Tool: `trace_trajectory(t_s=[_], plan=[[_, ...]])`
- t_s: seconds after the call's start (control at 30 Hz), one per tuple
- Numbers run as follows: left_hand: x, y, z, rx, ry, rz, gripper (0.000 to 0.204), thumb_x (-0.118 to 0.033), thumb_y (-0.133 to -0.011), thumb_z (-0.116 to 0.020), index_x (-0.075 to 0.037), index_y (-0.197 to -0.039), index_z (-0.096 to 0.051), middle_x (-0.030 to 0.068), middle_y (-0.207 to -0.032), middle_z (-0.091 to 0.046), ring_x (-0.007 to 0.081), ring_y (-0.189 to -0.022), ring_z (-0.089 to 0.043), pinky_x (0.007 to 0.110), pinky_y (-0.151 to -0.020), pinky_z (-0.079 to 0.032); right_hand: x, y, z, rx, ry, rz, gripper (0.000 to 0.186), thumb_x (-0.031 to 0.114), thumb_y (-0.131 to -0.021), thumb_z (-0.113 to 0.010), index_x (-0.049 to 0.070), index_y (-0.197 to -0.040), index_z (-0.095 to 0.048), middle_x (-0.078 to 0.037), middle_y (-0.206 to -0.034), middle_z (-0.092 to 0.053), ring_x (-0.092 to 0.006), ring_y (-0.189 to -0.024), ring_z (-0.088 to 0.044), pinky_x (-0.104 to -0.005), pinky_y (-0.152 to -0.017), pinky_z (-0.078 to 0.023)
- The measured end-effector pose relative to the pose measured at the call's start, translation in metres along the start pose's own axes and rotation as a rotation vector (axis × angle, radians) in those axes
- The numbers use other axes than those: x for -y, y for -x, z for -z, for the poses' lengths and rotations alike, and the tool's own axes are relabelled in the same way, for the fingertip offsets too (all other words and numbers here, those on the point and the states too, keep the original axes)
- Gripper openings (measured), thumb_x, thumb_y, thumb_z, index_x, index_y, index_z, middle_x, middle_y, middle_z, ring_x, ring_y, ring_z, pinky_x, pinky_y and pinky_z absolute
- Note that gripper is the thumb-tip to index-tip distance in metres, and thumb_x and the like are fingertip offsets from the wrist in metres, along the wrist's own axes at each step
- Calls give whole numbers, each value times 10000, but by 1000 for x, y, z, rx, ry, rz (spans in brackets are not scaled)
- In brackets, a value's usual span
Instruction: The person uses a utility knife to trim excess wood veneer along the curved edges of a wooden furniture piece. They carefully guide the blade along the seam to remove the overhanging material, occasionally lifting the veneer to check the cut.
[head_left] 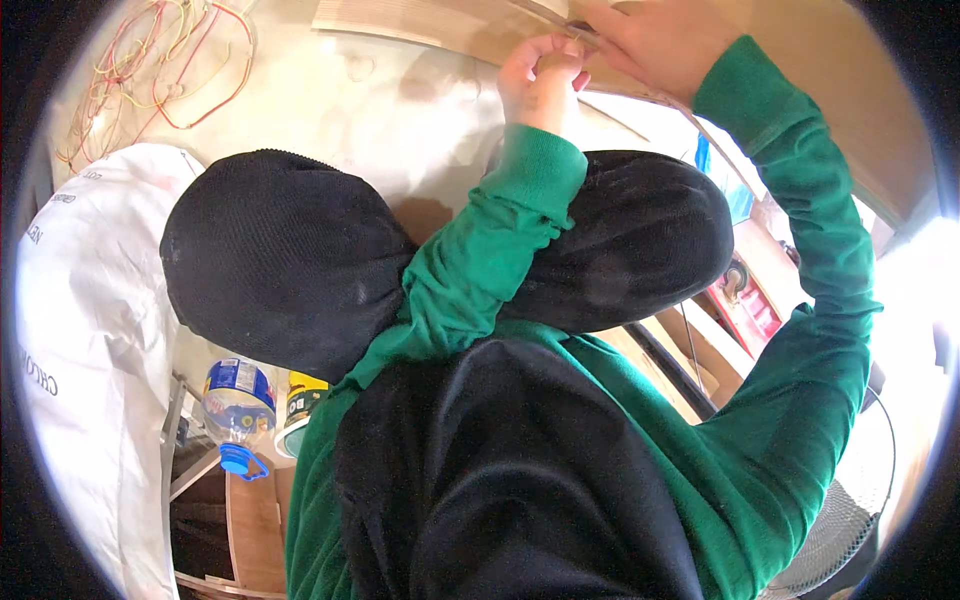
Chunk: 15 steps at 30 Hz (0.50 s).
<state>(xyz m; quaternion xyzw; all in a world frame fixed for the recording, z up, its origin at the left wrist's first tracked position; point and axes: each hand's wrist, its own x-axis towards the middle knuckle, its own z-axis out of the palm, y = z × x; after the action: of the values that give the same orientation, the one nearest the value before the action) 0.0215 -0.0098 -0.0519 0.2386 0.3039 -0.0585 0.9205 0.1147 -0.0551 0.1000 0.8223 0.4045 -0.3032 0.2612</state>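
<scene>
At the upper middle, my left hand is closed, its thumb bent over the curled fingers against the edge of a light wooden board. My right hand comes from the upper right, and its fingertips meet the left hand's at a small, thin, dark piece. Both hands seem to pinch this piece, but it is too small and covered to name. A broad wooden panel lies beyond and to the right of the right hand. Green sleeves cover both my arms, and the left forearm crosses between my black-clad knees.
Tangled red and yellow wires lie at the upper left on a pale, stained surface. A white printed sack stands at left. Beside it are a clear bottle with a blue cap and a tub. A fan stands at lower right.
</scene>
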Motion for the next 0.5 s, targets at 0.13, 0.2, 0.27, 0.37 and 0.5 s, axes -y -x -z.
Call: trace_trajectory(t_s=[0.13, 0.2, 0.27, 0.37, 0.5], plan=[[-6, 5, -9, -29, 52, 14, 98, -15, -834, -594, 23, -918, -561, 68, -757, -565, 98, -528, -434, 226, -470, -326, -10, 11, -20, -200, 157, 73, 356, 395, -878, -533, 107, -1085, -553, -105, -670, -621, -281, -536, -617, -400, -474, -472], [-2, 3, -6, -3, 42, 1, 92, -17, -836, -595, 17, -916, -565, 59, -749, -559, 99, -536, -439, 227, -474, -334, -11, 11, -21, -312, 154, 124, 359, 388, -872, -542, 104, -1092, -561, -92, -658, -615, -268, -522, -614, -389, -463, -469], [0, 2, -5, -8, 48, -9, 88, -22, -835, -598, 11, -911, -568, 50, -742, -554, 101, -542, -442, 230, -476, -340, -10, 11, -22, -274, 208, 101, 358, 383, -870, -546, 105, -1094, -562, -83, -658, -612, -261, -515, -610, -386, -462, -472], [-3, 7, -9, -52, 102, -60, 93, -28, -816, -617, 7, -888, -571, 62, -774, -570, 124, -577, -490, 251, -519, -400, -10, 9, -19, -321, 211, 110, 342, 375, -867, -553, 108, -1081, -570, -74, -670, -614, -251, -512, -606, -373, -461, -477], [-2, 7, -8, -61, -26, -174, 143, -53, -789, -666, 11, -874, -570, 94, -850, -612, 163, -653, -601, 294, -604, -523, -13, 8, -13, -364, 200, 169, 317, 377, -862, -562, 125, -1054, -584, -55, -714, -610, -240, -535, -611, -356, -464, -483]])
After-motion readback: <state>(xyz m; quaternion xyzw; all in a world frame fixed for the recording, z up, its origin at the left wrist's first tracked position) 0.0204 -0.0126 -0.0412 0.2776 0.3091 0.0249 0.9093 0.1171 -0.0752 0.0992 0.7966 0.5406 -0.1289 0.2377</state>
